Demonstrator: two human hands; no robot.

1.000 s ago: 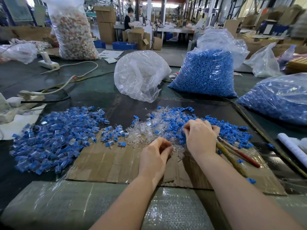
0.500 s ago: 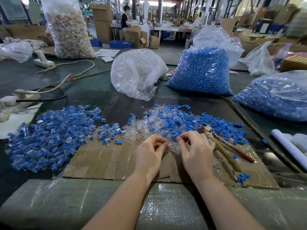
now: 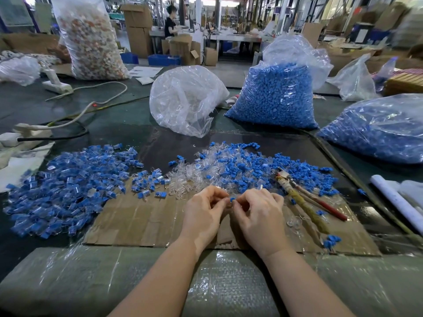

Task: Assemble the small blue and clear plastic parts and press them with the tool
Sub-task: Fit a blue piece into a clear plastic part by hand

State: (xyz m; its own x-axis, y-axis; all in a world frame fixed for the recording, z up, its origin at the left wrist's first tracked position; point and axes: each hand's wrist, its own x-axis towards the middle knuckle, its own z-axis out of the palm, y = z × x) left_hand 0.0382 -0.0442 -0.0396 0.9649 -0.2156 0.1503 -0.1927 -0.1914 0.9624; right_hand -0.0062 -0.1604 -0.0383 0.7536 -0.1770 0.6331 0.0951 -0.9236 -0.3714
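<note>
Now the left hand (image 3: 203, 209) and right hand (image 3: 258, 209) pinch a blue part (image 3: 232, 199) together, apparently mid-fitting; pressing with the tool (image 3: 302, 202) likely follows.

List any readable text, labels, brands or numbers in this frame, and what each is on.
None can be read.
White papers on the far table: print too small to read.
Cardboard boxes in the background: markings blurred.
Pliers-like tool on the cardboard sheet: no marking visible.
Bag of blue parts: unprinted.

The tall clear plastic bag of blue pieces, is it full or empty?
Nearly full: blue pieces fill the tall clear plastic bag almost to its crumpled top.
</note>
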